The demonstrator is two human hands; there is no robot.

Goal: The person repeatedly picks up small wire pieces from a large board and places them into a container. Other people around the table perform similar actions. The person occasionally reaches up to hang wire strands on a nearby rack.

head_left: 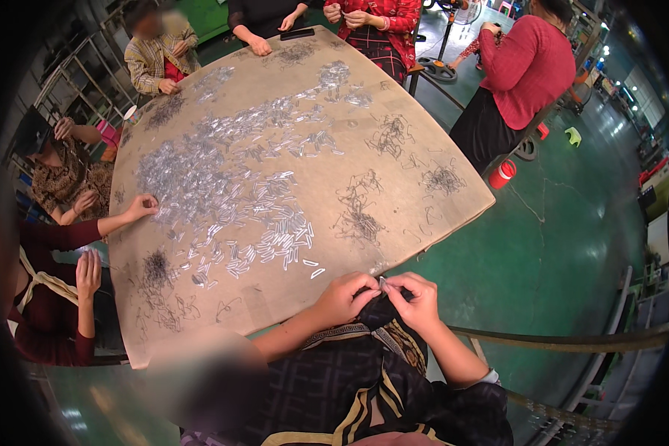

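Note:
My left hand (347, 297) and my right hand (416, 301) meet just off the near edge of a brown-covered table (275, 301). Between their pinched fingertips is a small, shiny, pale piece (382, 283), mostly covered by the fingers. On the tabletop beyond, many slim, glossy silver pieces (279, 238) lie in a wide spread. Closest to my hands is a loose tangle of thin, dark, bent wires (360, 223).
More wire heaps (442, 178) lie along the table's sides. At left a co-worker's hand (141, 207) reaches over the pieces. Other people sit around the far edge. A red container (502, 175) stands on the green floor at right; a rail (557, 340) runs beside my right arm.

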